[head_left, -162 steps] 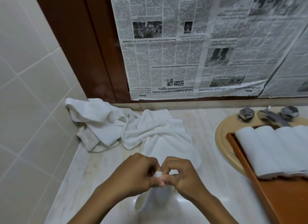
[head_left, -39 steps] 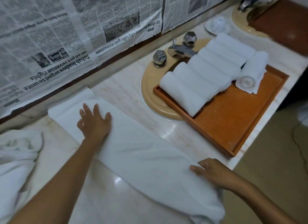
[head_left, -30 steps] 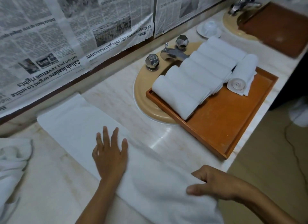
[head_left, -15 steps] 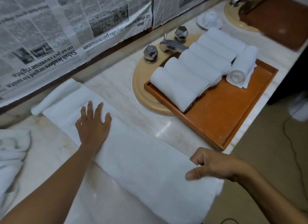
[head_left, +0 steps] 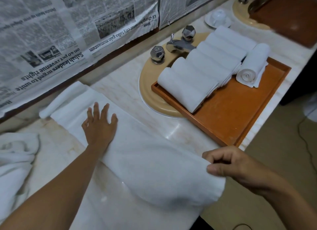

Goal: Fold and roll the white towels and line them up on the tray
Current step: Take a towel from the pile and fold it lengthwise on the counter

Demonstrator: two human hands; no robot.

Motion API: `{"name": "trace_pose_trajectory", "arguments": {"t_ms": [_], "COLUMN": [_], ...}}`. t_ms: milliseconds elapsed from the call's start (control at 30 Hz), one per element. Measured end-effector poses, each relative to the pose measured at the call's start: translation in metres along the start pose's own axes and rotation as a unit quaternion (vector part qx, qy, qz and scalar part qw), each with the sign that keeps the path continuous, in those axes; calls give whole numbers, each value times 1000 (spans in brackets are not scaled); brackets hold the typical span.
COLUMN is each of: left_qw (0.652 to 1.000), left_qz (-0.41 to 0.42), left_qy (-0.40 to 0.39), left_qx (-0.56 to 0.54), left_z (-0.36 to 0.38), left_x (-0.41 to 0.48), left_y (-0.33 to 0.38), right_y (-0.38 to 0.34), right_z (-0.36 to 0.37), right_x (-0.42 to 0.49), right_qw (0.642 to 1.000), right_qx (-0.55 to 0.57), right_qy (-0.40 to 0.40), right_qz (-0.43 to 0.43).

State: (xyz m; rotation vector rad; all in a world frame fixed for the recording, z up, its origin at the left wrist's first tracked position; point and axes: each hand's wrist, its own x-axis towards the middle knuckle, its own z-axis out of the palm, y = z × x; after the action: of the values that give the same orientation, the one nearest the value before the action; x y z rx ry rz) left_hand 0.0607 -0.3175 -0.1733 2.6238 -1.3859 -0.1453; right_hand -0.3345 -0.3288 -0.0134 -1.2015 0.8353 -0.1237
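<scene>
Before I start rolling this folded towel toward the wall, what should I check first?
1. Folded towel lies in a flat strip on the counter: ok.
2. Left hand presses it down, fingers straight: ok.
3. Right hand pinches the near end: ok.
4. Far end lies flat: not ok, it is turned over by the wall.
5. Tray has bare space beside the rolled towels: ok.
6. Single roll lined up with the row: not ok, it lies crosswise.
</scene>
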Motion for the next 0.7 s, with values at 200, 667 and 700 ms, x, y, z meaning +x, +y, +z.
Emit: {"name": "trace_pose_trajectory", "arguments": {"t_ms": [200, 667, 700], "left_qw": [1000, 992, 992], "left_qz": [12, 69, 82], "left_qy": [-26, -66, -60], "left_qx": [1, -78, -70], "left_z": [-4, 12, 16], "left_x": [18, -171, -182], "left_y": [-17, 68, 66], "right_y": [73, 87, 92], "right_z": [-4, 83, 84], "right_x": [19, 92, 98], "right_qw": [941, 762, 767], "right_qx": [-191, -578, -588], "right_qy": [224, 264, 223], "right_qz": [167, -124, -128]}}
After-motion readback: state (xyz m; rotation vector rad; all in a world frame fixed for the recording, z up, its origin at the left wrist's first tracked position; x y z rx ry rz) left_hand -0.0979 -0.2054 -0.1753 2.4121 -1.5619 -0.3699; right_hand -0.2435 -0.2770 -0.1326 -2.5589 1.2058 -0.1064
